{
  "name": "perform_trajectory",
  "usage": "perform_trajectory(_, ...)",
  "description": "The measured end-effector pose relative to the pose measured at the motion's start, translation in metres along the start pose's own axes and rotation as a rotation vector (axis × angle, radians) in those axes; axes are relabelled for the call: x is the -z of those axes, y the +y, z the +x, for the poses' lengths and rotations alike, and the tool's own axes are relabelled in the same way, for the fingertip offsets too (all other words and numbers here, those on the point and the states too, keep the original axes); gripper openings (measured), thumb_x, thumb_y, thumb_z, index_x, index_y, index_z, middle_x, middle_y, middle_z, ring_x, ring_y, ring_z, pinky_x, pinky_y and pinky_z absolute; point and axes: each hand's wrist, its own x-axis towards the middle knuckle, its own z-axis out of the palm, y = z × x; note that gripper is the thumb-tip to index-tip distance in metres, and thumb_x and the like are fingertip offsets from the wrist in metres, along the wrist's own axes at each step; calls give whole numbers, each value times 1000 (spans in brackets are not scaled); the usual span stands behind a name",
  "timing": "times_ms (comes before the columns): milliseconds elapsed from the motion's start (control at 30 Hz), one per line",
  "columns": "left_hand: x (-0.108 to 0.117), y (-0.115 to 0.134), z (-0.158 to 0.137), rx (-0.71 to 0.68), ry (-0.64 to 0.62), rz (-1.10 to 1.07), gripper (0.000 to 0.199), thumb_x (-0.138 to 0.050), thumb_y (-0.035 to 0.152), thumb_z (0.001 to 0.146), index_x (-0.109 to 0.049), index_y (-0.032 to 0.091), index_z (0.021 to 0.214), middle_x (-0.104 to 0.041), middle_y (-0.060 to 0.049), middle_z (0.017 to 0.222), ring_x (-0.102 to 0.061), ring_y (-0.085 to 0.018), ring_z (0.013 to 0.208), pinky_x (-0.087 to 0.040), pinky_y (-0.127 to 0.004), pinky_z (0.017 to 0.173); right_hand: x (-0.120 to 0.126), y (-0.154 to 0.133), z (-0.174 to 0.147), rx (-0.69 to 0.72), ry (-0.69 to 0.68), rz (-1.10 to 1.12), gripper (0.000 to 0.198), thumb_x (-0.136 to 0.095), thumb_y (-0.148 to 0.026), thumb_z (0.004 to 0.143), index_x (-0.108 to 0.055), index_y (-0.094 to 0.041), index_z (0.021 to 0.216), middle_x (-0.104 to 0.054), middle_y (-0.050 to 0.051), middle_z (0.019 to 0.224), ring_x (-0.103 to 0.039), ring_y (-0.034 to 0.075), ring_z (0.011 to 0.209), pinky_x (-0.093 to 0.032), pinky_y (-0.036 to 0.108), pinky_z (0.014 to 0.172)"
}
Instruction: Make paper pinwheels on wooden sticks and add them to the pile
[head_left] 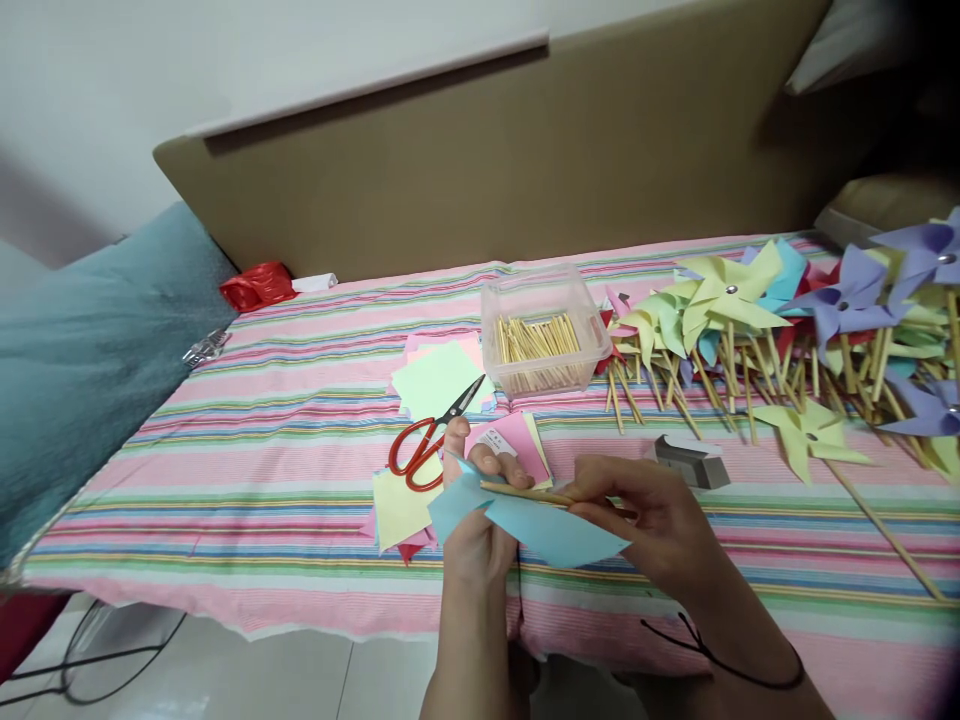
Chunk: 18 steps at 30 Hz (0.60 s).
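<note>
A light blue paper pinwheel (559,532) is held in my left hand (478,548), its fingers curled behind the paper and the thumb partly hidden. My right hand (651,512) pinches a thin wooden stick (517,491), which lies across the pinwheel with one end near my left fingers. Just beyond my left hand rest red-handled scissors (424,447) with black blades, lying over stacks of paper. A pale green paper stack (442,375) and a yellow one (405,508) are beside them. Pink paper sheets (534,448) show behind my left fingertips.
A clear plastic box (544,378) of wooden sticks stands at the back centre. Many finished pinwheels (731,290) pile up on the right. A small grey box (691,462) sits behind my right hand. A red plastic bag (259,288) lies at the far left of the striped cloth (225,480).
</note>
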Motion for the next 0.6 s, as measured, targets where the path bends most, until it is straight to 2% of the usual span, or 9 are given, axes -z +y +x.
perform_trajectory(133,1,1,-1,-12,-96,-14,75,-86,22,54,-48,41,116,-59,13,57,-63,-8,58,-48,-17,58,-1,-2,1,-7,-15,16,13,-66,-23,80,-65,-18,68,-57,-1,58,-42,9,50,-31,22,45)
perform_trajectory(233,2,1,-1,-23,-115,-5,74,-85,26,57,-46,42,117,-59,14,56,-63,-9,55,-50,-19,60,-2,-3,1,-14,-11,18,15,-66,-24,80,-65,-18,67,-57,-1,57,-41,9,49,-31,23,44)
perform_trajectory(600,-1,1,1,-79,78,81,63,-85,38,54,-52,38,109,-49,14,45,-54,-9,40,-47,-22,53,-6,-4,2,-2,-8,19,15,-66,-23,80,-64,-18,66,-57,-2,56,-41,7,47,-30,21,43)
